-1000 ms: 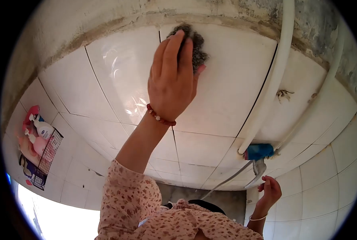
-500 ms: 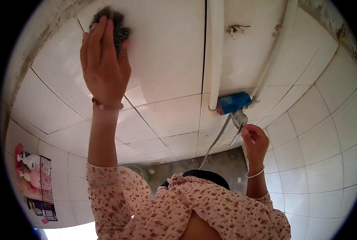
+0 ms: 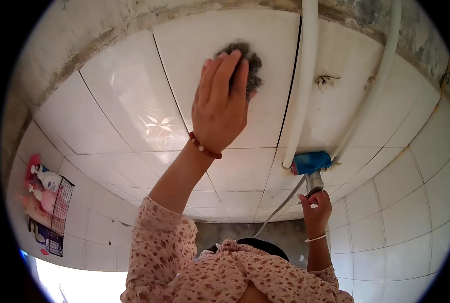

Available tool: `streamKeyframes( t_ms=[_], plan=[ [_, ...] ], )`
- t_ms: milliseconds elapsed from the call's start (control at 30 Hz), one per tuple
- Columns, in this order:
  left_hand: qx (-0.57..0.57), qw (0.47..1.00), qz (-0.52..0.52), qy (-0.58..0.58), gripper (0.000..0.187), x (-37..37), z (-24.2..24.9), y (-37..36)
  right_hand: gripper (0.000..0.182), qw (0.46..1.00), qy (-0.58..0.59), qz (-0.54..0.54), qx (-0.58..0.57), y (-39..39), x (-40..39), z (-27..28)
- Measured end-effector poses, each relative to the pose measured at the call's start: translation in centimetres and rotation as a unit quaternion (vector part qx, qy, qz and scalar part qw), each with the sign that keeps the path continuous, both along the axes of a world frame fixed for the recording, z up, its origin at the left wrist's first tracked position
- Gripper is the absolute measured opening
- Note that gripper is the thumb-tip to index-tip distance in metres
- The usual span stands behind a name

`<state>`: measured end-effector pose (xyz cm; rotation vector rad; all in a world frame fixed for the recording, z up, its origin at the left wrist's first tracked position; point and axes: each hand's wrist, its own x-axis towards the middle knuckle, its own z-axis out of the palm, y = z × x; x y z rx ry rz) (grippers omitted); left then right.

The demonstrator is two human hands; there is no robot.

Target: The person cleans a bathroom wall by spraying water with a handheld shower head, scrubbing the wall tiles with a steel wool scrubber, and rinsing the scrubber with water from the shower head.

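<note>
My left hand point(image 3: 219, 103) presses a dark grey steel wool scourer point(image 3: 253, 68) flat against a large white wall tile, its fingers over the pad. A reddish bead bracelet circles that wrist. Lower on the right, my right hand point(image 3: 316, 212) has its fingers curled closed at the metal lever of a tap point(image 3: 313, 183). The fingers partly hide the lever. Wrapped over the top of the tap body is a blue cloth or wrapper point(image 3: 310, 162).
Two white pipes point(image 3: 306, 76) run down the wall to the tap. A grey hose point(image 3: 283, 204) hangs beside it. A wire basket point(image 3: 63, 214) with pump bottles point(image 3: 48, 178) is on the left wall. A broken fitting point(image 3: 325, 81) sticks out between the pipes.
My left hand has slid the scourer rightward over the tiles, closer to the pipes. My right hand remains at the tap, its fingers more curled. The view has shifted, showing more upper wall.
</note>
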<state>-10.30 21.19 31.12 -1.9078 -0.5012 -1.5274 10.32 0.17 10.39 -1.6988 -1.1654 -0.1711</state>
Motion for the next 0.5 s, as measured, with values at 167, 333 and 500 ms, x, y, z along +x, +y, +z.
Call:
streamKeyframes(
  t_ms=[167, 333, 500],
  plan=[
    [0.048, 0.996, 0.040, -0.068, 0.045, -2.2, 3.3, 1.5, 0.037, 0.999, 0.038, 0.027, 0.002, 0.0, 0.6, 0.1],
    [0.072, 0.996, -0.048, 0.026, 0.045, 4.0, 2.6, -0.3, 0.040, 0.998, 0.051, 0.018, 0.016, 0.2, 0.3, -0.2],
    [0.023, 0.999, 0.027, -0.035, 0.049, -1.5, 3.6, 0.6, 0.040, 0.999, 0.032, 0.013, 0.021, 0.2, 0.5, -0.2]
  ],
)
